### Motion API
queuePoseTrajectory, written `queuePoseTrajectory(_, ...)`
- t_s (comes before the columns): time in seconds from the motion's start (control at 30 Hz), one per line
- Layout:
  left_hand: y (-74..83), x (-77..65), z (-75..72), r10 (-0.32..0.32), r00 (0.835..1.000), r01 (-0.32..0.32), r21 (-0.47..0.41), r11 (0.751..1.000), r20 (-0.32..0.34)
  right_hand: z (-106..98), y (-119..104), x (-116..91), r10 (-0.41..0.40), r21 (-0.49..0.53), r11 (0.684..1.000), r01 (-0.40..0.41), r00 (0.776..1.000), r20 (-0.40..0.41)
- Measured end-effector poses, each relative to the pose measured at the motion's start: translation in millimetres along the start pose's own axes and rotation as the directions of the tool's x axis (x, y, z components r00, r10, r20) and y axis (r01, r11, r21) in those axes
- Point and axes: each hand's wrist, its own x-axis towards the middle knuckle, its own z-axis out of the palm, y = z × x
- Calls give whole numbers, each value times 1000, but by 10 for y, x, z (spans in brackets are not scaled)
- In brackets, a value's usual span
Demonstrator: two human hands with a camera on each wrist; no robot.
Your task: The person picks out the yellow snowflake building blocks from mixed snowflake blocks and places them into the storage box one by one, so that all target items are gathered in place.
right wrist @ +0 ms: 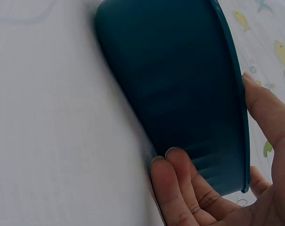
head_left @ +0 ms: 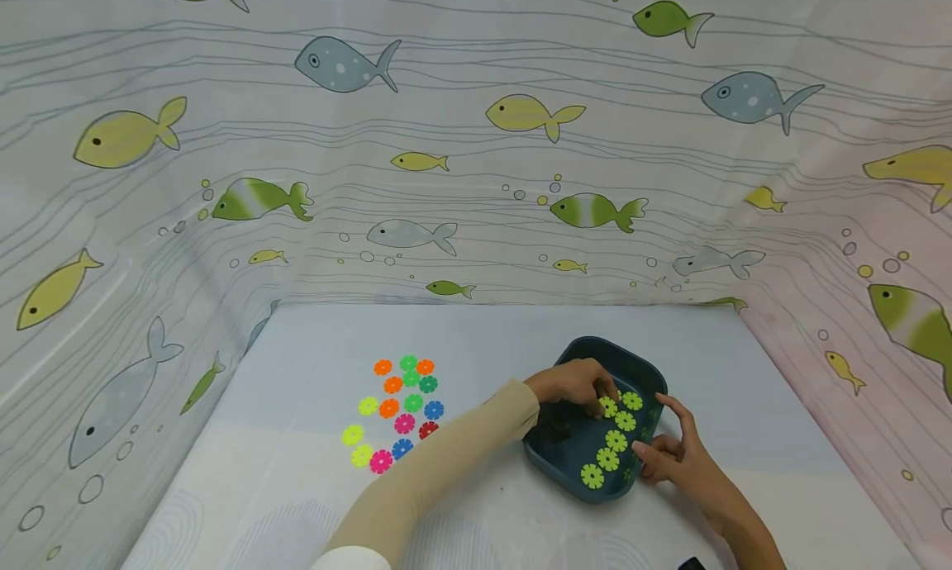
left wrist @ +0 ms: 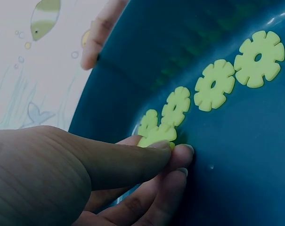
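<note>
A dark teal tub (head_left: 567,464) stands at the right of the table, with several yellow-green notched flower-shaped discs (head_left: 616,441) in a row along its right side. My left hand (head_left: 576,382) reaches into the tub from the left. Between thumb and fingertips it pinches one yellow-green disc (left wrist: 156,135), close to the far end of the row. From the right, my right hand (head_left: 680,456) holds the tub's side, thumb and a finger at the rim. In the right wrist view, fingertips (right wrist: 166,175) press the outer wall low down.
Left of the tub, loose flower-shaped discs in orange (head_left: 392,385), green (head_left: 413,403), blue (head_left: 435,410), pink (head_left: 405,424), dark red (head_left: 429,431) and yellow (head_left: 353,434) lie flat on the white table (head_left: 312,347). Fish-printed sheeting (head_left: 476,190) walls the table in. A small black object (head_left: 692,563) shows at the bottom edge.
</note>
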Motion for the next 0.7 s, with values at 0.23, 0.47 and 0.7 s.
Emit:
queuePoseTrajectory(0.23,-17,47,7,-16,1000,17,43,999,-24,6,-19,-2,2,-12,1000,-2,1000,-5)
queuePoseTrajectory(0.47,10,39,15,-18,999,24,148,989,-42,8,-23,-9,-3,-15,1000,3,1000,-9)
queuePoseTrajectory(0.7,-8,45,42,-8,999,19,206,978,-52,6,-21,-9,-4,-16,1000,4,1000,-5)
